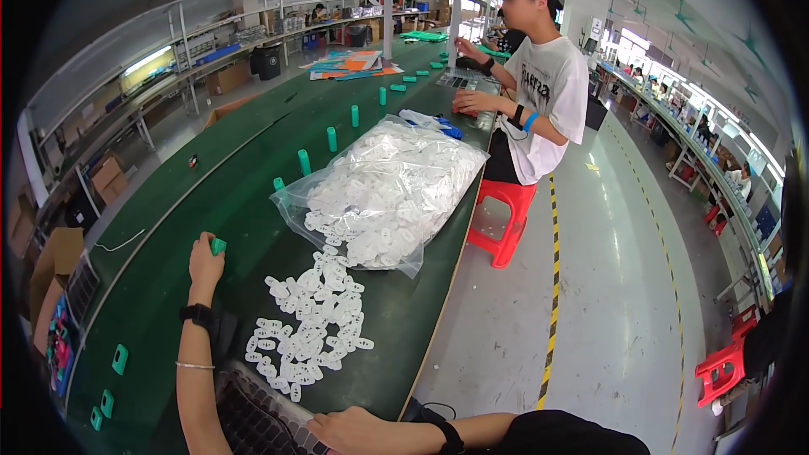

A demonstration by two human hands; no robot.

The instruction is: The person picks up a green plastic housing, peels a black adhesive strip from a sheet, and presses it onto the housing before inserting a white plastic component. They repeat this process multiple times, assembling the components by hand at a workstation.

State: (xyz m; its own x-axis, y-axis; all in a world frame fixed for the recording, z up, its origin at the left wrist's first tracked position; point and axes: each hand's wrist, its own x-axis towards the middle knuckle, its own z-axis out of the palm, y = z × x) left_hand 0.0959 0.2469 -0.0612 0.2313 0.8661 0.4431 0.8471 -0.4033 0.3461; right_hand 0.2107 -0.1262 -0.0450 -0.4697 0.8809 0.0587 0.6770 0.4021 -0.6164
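clasping a green plastic casing [219, 246] in the curled left hand [205, 259] over the bench [403, 320], with the right hand [347, 430] too hidden to judge its grip, and loose white plates [340, 313] spread near, presumably for easy reach.

Black left wristband [199, 314], thin silvery bangle [195, 365], black right wristband [449, 436], and what seems a black sleeve [573, 435].

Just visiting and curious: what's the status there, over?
Left hand holding green piece. Right hand low, grip hidden. Loose white pieces spread out; full clear bag beyond.
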